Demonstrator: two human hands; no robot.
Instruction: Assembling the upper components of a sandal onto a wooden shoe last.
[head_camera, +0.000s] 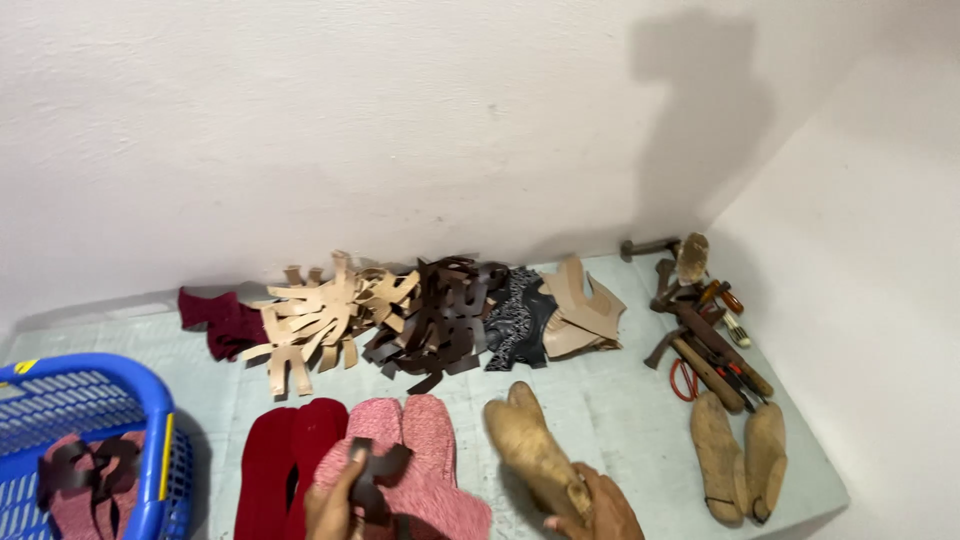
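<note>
The left hand (328, 508) is pinching a dark brown leather strap piece (372, 478) between its fingers, holding it just above the pink soles (425, 440) lying on the surface (620, 410). The right hand (597, 510) is gripping the heel end of a wooden shoe form (525, 440) with fingers wrapped around it, just to the right of the pink soles. Relative to the pink soles, the red soles (285, 465) are lying touching on the left, the blue basket (150, 430) farther left, the leather cutouts (420, 310) behind, and the hand tools (705, 330) well apart to the right.
</note>
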